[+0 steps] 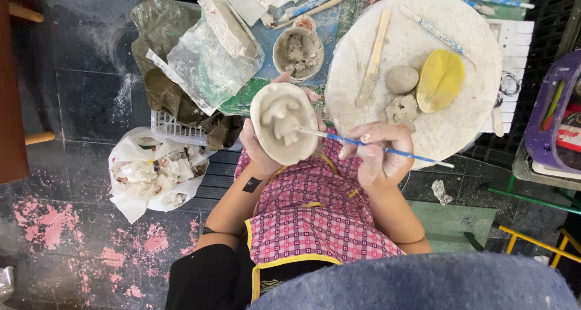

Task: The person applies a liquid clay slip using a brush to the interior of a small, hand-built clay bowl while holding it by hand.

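Note:
My left hand [259, 145] cups a pale oval clay bowl [284, 124] with a small raised figure inside it. My right hand [376, 150] grips a thin blue-handled brush [375, 148] whose tip touches the figure in the bowl. Both hands are smeared with wet clay. I sit over my lap, which is covered by a pink checked apron [315, 219].
A round white board [460, 32] holds a clay ball [402, 79], a yellow sponge [440, 80], clay scraps [402, 110] and wooden tools. A cup of slip [298, 52], plastic-wrapped clay [209, 56], a white bag of rubbish [154, 174] and a purple tray [554, 116] stand around.

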